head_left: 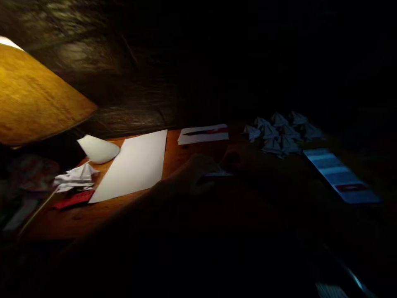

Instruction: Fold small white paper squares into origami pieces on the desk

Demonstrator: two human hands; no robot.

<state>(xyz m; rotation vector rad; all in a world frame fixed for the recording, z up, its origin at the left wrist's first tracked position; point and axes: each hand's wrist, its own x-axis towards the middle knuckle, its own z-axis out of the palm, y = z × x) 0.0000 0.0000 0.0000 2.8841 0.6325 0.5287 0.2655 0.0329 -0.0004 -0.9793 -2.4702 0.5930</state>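
Over the middle of the dim table, my left hand is closed on a small piece of white paper, its fingers at the left end. My right hand is at the paper's right end, fingers curled into a pinch on it; shadow hides most of that hand. Beyond the hands lies a small stack of white paper with a dark, red-handled, blade-like tool on top. A large white sheet lies to the left of my hands. Several folded paper shapes stand grouped at the back right.
A yellow lampshade hangs at the left above a white curved piece. Crumpled white paper and a red item lie at the table's left. A phone with a lit screen lies at the right.
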